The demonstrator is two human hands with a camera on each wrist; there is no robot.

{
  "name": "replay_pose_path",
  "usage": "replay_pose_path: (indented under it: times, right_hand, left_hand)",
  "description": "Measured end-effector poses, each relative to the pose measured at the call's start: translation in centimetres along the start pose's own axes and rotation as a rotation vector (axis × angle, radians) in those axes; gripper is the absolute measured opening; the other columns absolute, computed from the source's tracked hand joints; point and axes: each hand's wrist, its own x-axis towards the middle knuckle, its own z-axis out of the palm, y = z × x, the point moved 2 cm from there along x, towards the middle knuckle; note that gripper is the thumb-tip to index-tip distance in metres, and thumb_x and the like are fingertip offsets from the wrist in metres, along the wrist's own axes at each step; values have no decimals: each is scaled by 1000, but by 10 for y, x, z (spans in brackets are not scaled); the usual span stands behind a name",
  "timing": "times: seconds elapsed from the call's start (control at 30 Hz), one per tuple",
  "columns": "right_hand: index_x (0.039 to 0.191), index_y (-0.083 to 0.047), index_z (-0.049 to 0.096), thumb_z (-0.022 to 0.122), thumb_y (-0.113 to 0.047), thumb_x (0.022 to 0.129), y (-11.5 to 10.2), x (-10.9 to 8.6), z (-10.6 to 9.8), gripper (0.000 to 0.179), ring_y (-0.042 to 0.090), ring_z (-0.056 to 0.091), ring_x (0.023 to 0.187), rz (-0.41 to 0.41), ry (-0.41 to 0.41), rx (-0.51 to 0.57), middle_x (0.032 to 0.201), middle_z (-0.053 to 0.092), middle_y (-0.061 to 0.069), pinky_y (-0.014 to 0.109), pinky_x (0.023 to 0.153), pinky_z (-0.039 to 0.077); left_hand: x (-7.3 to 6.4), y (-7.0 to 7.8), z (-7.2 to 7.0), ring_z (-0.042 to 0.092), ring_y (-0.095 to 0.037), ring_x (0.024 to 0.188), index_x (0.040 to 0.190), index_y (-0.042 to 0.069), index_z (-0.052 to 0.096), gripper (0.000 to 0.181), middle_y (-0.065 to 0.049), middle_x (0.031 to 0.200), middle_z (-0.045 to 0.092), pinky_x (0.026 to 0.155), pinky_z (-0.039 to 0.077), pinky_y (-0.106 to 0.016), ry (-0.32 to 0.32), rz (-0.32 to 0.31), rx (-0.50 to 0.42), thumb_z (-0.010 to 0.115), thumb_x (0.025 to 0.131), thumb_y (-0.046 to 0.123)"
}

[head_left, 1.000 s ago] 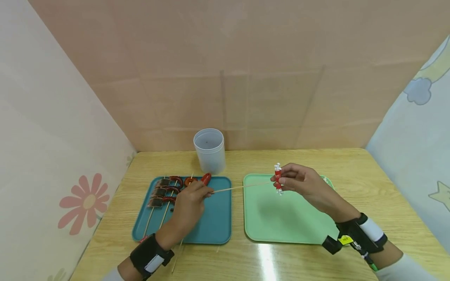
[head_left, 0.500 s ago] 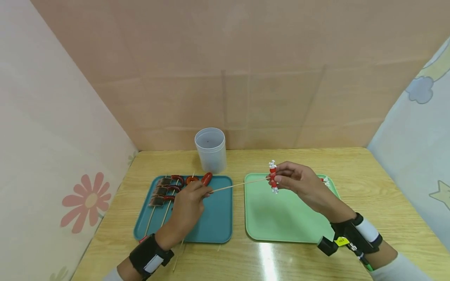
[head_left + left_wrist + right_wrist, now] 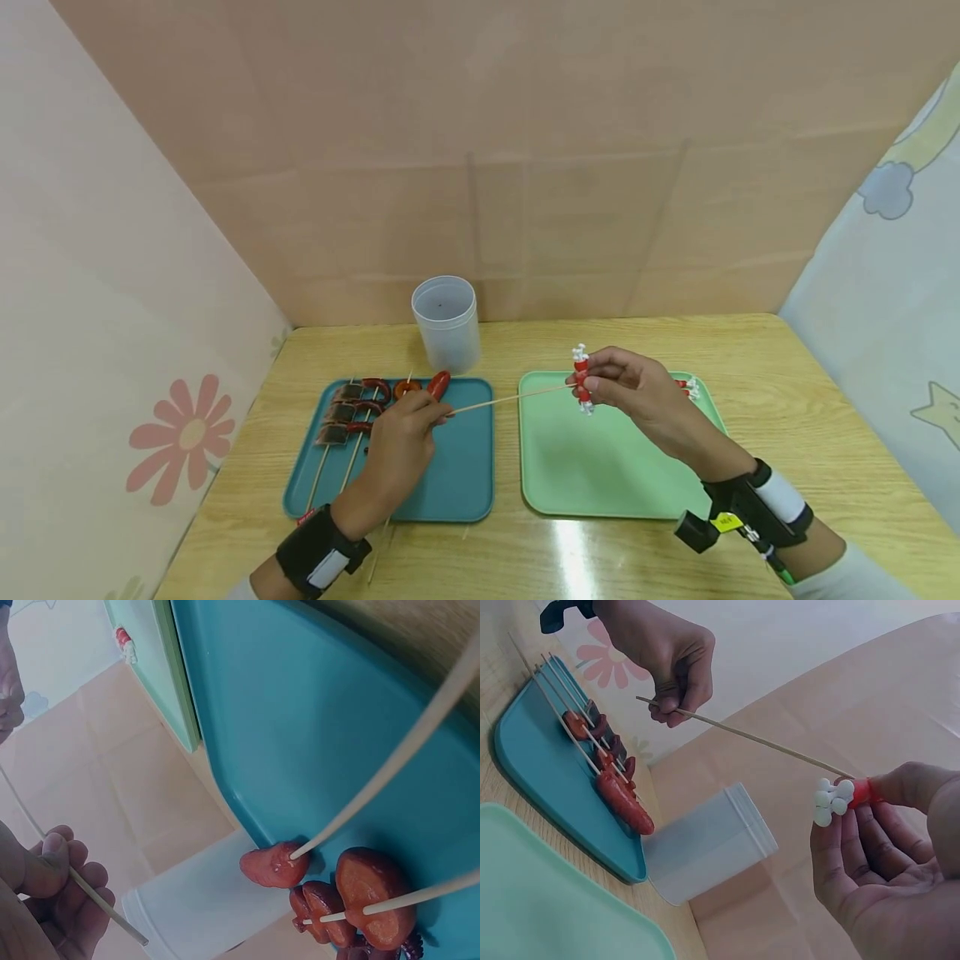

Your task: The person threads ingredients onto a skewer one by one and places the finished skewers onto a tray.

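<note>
My left hand [image 3: 403, 442] pinches a thin wooden skewer [image 3: 513, 398] above the blue tray [image 3: 465, 483]. The skewer points right, its far end meeting a red bundle with white knobbed ends, like wrapped enoki mushrooms [image 3: 581, 377]. Thumb and fingers of my right hand [image 3: 652, 404] hold that bundle upright over the green tray [image 3: 600, 475]. In the right wrist view the skewer's tip touches the bundle's red middle [image 3: 861, 793]; how deep it goes, I cannot tell. More red-and-white bundles [image 3: 687, 387] lie on the green tray, partly behind my right hand.
Loaded skewers lie on the blue tray, with dark square pieces [image 3: 341, 414], curled red pieces [image 3: 367, 407] and a sausage [image 3: 622, 802]. A translucent plastic cup [image 3: 447, 329] stands behind that tray. Walls rise at the back and both sides.
My right hand has moved slightly left with the bundle, bringing it onto the skewer's end, then stayed nearly still. My left hand has kept its place and its grip.
</note>
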Motion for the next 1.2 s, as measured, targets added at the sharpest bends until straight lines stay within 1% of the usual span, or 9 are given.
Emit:
replay_pose_path:
  times: [0.2,0.3,0.47,0.57,0.7,0.8,0.93,1.07,1.2]
  right_hand:
    - [121,0,61,62,-9,102,0,-1,2,21,10,72,93,11,20,-54,108,75,-5,24,85,60]
    - [121,0,62,64,-11,101,1,0,2,22,10,71,92,18,34,-83,108,76,-2,24,84,59]
    - [117,-2,65,68,-10,98,2,-1,3,21,9,70,93,-2,79,-115,105,74,-2,24,85,58]
    - [116,0,67,70,-7,96,4,-2,5,21,9,69,92,-33,107,-82,105,74,-2,23,84,58]
    - [114,2,69,70,-3,95,7,-1,10,20,10,69,88,-69,152,14,101,75,-3,23,79,58]
    - [113,1,71,69,-1,95,12,0,16,18,11,68,85,-74,168,65,98,76,-6,24,78,59]
    - [116,2,72,69,-2,96,19,1,26,21,11,68,84,-53,195,90,97,76,-7,24,78,59]
    - [115,-2,74,73,-11,94,25,4,43,23,14,71,85,4,203,8,101,78,-7,28,78,60]
    - [113,-8,77,77,-20,92,30,10,64,24,22,73,89,41,164,-47,105,78,-4,38,82,61]
  left_hand:
    - [1,2,1,70,-15,73,86,10,82,27,-1,82,67,60,60,-29,1,0,-8,81,76,-15]
    - [1,2,1,70,-15,73,86,9,82,27,-1,82,68,60,60,-29,-4,-8,-12,81,76,-15]
    - [1,3,2,69,-15,72,85,10,82,28,-1,81,67,59,59,-28,17,17,-10,81,74,-17]
    - [2,5,2,69,-16,72,83,10,81,30,-1,81,66,58,59,-27,52,58,-11,81,71,-19]
    - [4,9,1,68,-18,72,81,8,80,32,-2,80,66,58,59,-27,101,109,-18,80,69,-22]
    - [5,10,0,67,-19,72,80,6,80,32,-3,80,64,58,59,-27,113,124,-20,78,70,-24]
    - [8,12,0,67,-20,71,80,3,80,32,-4,79,62,58,59,-28,114,121,-19,77,68,-26]
    - [10,19,2,65,-19,71,81,2,80,32,-5,78,62,59,58,-28,99,179,-22,79,65,-26]
    - [14,29,7,61,-17,72,87,2,80,28,-5,81,62,61,56,-26,41,230,-26,81,70,-20]
